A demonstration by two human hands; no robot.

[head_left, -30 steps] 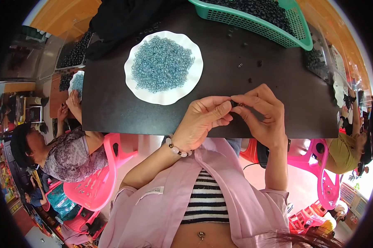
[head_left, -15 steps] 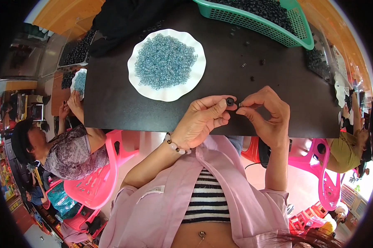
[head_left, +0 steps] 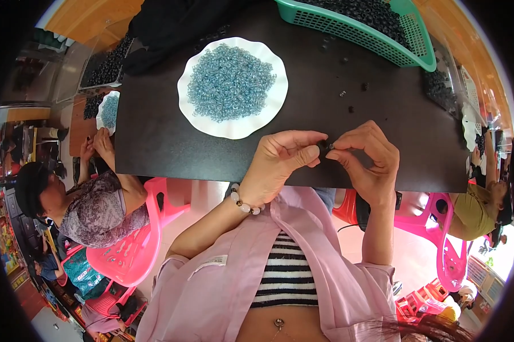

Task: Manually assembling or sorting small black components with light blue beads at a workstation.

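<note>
At the near edge of the dark table, my left hand [head_left: 281, 162] pinches a small black round part [head_left: 325, 145] between thumb and fingertips. My right hand [head_left: 369, 158] meets it from the right, thumb and forefinger closed on a tiny metal spring [head_left: 331, 146] at the black part's side. Fingertips partly cover both pieces, so I cannot tell whether the spring sits inside. Beyond my left hand stands a white wavy-rimmed plate [head_left: 234, 132] heaped with small bluish-silver springs [head_left: 229, 82].
A green basket [head_left: 353, 41] full of small black parts stands at the far right. Loose black pieces [head_left: 365, 86] and a stray spring [head_left: 342, 93] lie before it. Black cloth [head_left: 171, 28] covers the far left. A person [head_left: 97, 211] works at the left; another [head_left: 476, 211] sits at the right.
My left hand has turned and its fingers now cover more of the black part. The right hand's spring has come up against that part.
</note>
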